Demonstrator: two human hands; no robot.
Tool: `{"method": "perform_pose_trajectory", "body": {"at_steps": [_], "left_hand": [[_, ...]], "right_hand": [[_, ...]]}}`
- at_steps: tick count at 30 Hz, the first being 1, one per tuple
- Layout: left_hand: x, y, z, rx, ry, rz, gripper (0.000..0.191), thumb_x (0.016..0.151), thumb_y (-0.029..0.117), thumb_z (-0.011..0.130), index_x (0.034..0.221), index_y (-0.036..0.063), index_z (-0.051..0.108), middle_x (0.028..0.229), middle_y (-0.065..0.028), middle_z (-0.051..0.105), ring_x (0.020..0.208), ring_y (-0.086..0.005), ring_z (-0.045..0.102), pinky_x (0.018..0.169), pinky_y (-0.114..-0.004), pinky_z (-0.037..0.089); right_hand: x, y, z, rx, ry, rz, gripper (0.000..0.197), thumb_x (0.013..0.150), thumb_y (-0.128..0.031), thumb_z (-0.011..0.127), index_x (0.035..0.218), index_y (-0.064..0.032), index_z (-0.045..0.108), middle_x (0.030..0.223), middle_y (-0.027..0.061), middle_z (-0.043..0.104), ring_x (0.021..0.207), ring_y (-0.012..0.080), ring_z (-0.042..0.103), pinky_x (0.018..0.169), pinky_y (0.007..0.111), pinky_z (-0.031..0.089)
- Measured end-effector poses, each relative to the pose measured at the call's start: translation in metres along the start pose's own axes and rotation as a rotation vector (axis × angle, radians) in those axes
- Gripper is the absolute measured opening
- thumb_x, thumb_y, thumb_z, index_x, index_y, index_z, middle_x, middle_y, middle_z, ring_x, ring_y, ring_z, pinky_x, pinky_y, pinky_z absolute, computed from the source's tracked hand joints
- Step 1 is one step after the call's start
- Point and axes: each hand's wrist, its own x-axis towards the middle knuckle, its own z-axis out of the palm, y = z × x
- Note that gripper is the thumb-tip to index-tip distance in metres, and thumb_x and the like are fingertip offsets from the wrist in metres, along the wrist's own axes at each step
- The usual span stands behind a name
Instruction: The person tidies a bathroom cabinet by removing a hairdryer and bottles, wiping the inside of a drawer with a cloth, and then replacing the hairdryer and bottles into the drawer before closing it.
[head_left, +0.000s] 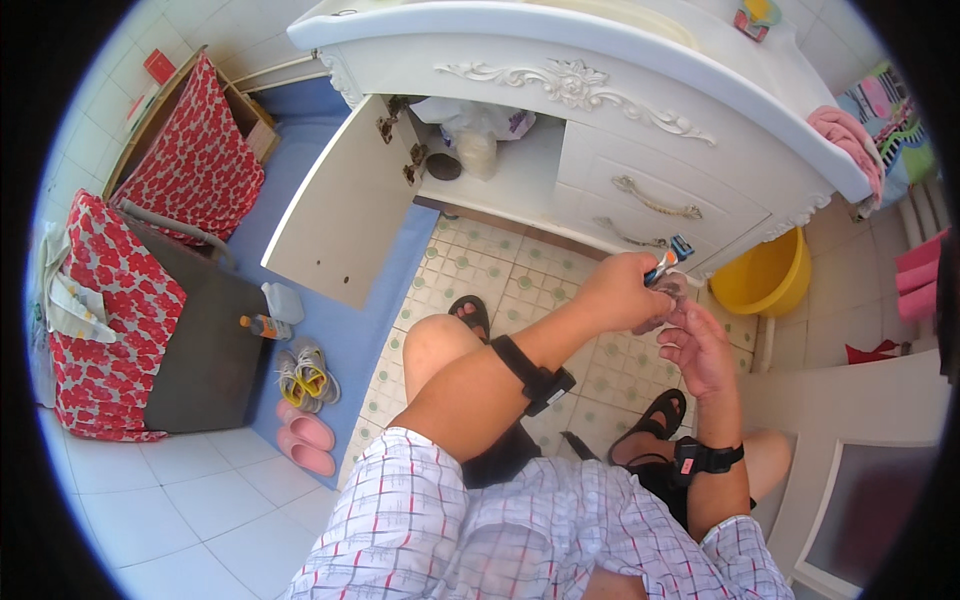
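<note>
My left hand (626, 289) grips a razor (661, 267) with blue and orange parts, its head pointing up and away from me. Under the left thumb is a piece of crumpled, greyish see-through plastic (654, 319). My right hand (703, 351) is just below and to the right, its fingertips at the plastic's edge and the other fingers loosely bent. Whether the right fingers pinch the plastic is hard to tell. Beyond both hands stands a white vanity cabinet (517, 75) with metal drawer handles (656, 199).
The left cabinet door (345, 210) stands open, with plastic bags (480, 124) and a dark round object (443, 166) inside. A yellow basin (772, 277) is at the right. Shoes (307, 373), pink slippers (306, 439) and bottles (267, 327) lie left, beside a floral cloth cover (112, 307).
</note>
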Motion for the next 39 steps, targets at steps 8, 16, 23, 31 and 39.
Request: {"method": "perform_pose_trajectory", "body": {"at_steps": [8, 16, 23, 31, 39], "left_hand": [[-0.006, -0.011, 0.015, -0.445, -0.069, -0.175, 0.021, 0.087, 0.014, 0.079, 0.102, 0.0022, 0.069, 0.076, -0.0038, 0.067, 0.064, -0.0123, 0.062, 0.053, -0.028, 0.048], [-0.009, -0.002, -0.001, -0.712, -0.093, -0.283, 0.021, 0.091, 0.018, 0.070, 0.103, 0.0012, 0.069, 0.074, -0.0020, 0.063, 0.060, -0.0087, 0.054, 0.050, -0.028, 0.044], [-0.002, -0.018, 0.004, -0.687, 0.211, -0.120, 0.015, 0.091, 0.009, 0.067, 0.104, 0.0028, 0.069, 0.077, 0.0022, 0.059, 0.067, -0.0059, 0.053, 0.054, -0.024, 0.039], [-0.012, -0.011, 0.010, -0.569, 0.139, -0.133, 0.017, 0.086, 0.004, 0.077, 0.102, 0.0002, 0.071, 0.080, 0.0023, 0.060, 0.071, -0.0070, 0.052, 0.060, -0.024, 0.042], [-0.015, -0.017, 0.010, -0.618, 0.119, -0.152, 0.014, 0.087, 0.002, 0.079, 0.098, 0.0029, 0.071, 0.080, 0.0008, 0.064, 0.067, -0.0071, 0.055, 0.058, -0.023, 0.045]], "right_hand": [[-0.012, 0.019, 0.033, -0.192, -0.164, -0.166, 0.055, 0.095, -0.018, 0.071, 0.143, -0.0058, 0.048, 0.124, 0.0073, 0.063, 0.105, 0.0239, 0.069, 0.081, 0.039, 0.062], [0.001, 0.009, 0.042, 0.056, 0.069, -0.166, 0.036, 0.092, -0.007, 0.063, 0.127, -0.0070, 0.055, 0.116, 0.0088, 0.064, 0.106, 0.0249, 0.065, 0.084, 0.046, 0.061], [-0.009, -0.008, 0.027, -0.187, -0.418, -0.280, 0.015, 0.080, -0.004, 0.059, 0.095, -0.0036, 0.059, 0.095, 0.0041, 0.061, 0.081, 0.0173, 0.058, 0.079, 0.033, 0.050], [-0.013, 0.024, 0.044, -0.336, -0.220, -0.267, 0.030, 0.080, 0.003, 0.072, 0.107, -0.0040, 0.063, 0.102, 0.0002, 0.065, 0.093, 0.0110, 0.064, 0.084, 0.030, 0.054], [-0.020, 0.021, 0.057, -0.289, -0.238, -0.236, 0.042, 0.085, -0.001, 0.074, 0.124, -0.0009, 0.059, 0.117, 0.0076, 0.069, 0.108, 0.0175, 0.067, 0.094, 0.036, 0.055]]}}
